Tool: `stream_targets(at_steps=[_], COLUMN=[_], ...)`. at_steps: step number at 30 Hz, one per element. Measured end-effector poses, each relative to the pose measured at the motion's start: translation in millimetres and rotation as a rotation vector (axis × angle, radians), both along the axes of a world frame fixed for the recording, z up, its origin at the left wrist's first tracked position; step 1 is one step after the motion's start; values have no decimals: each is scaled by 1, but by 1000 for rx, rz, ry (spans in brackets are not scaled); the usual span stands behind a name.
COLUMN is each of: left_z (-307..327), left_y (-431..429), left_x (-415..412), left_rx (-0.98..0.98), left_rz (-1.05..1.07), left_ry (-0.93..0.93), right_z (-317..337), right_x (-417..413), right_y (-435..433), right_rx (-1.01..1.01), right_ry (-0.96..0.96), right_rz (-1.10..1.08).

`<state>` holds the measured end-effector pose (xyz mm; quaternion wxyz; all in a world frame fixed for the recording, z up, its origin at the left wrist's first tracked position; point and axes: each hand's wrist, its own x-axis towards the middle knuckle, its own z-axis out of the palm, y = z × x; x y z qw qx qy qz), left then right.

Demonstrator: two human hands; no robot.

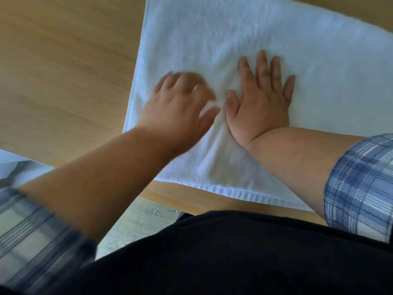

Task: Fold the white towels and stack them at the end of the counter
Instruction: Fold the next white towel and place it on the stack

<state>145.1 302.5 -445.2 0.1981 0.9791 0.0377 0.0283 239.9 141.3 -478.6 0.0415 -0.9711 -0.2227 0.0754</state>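
While flat on counter point(63, 71) — towel point(234, 28) beneath left hand point(180, 105), right hand point(261, 101)

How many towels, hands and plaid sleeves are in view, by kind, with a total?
Towels: 1, the white towel on the counter
Hands: 2, left hand and right hand, both on it
Plaid sleeves: 2, left sleeve and right sleeve
Unclear white patch lower left: uncounted
Total: 5

Soft even daylight, no glare; left hand point(180, 103) and sleeve point(32, 241) motion-blurred; wide-angle edge bending.
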Motion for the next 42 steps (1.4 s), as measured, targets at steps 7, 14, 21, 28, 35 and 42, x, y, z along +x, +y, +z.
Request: stream_targets(at_steps=[7, 14, 21, 28, 35, 42], left_z=[-23, -29, -12, -17, -33, -33], left_y=[-16, -26, -26, -10, -13, -13], left_x=[59, -41, -61, 19, 21, 20], left_rx=[120, 306, 152, 111, 261, 297], left_rz=[-134, -405, -559, 31, 18, 12], left_ry=[242, 290, 266, 210, 244, 264], right_z=[-2, 2, 0, 3, 4, 4], right_x=[0, -2, -1, -2, -4, -7], right_y=[-3, -5, -5, -3, 0, -8], right_rx=[112, 156, 142, 102, 29, -48], right_ry=[20, 14, -2, 22, 48, 103], right_rz=[-36, -20, 2, -22, -12, 74])
